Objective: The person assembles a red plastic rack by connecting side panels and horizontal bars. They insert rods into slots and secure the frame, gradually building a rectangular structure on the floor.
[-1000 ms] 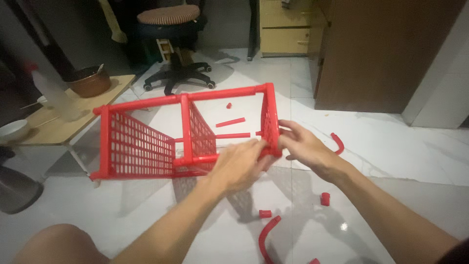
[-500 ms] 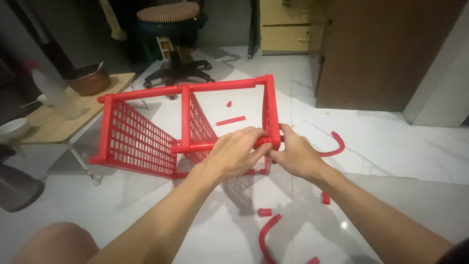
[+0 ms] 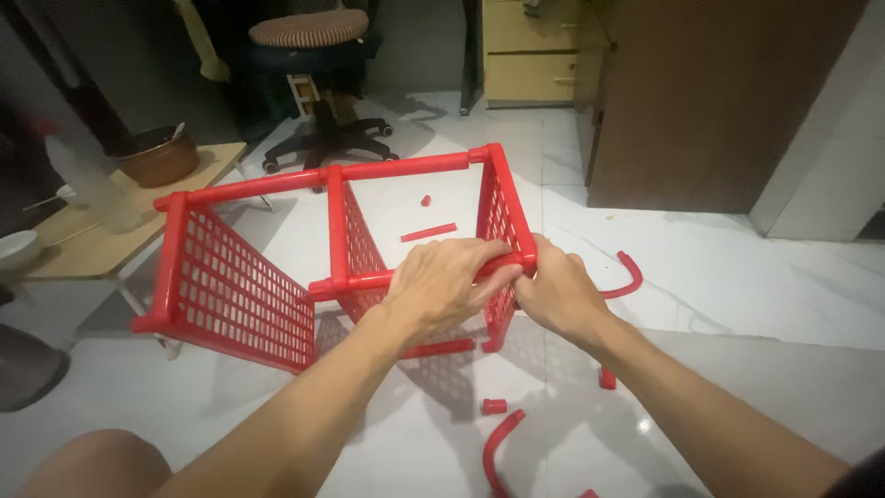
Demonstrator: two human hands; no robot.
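Both hands clamped on the red plastic rack (image 3: 277,277), left hand (image 3: 441,286) wrapping its near rail, right hand (image 3: 553,297) pinching the corner joint, rack tipped up off the white floor (image 3: 737,304), loose red curved tube (image 3: 498,447) lying nearby

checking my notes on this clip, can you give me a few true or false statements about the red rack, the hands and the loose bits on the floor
1. Both hands grip the red rack at the same corner. True: the left hand and right hand meet at the near right corner of the red rack.
2. The rack's panels are solid sheets. False: they are open mesh grids.
3. Loose red pieces lie on the floor. True: a curved tube, a short connector and a straight tube lie on the white tiles.
4. The office chair is lying on its side. False: the office chair stands upright behind the rack.
5. A brown bowl sits on the low wooden table. True: brown bowl, low wooden table.
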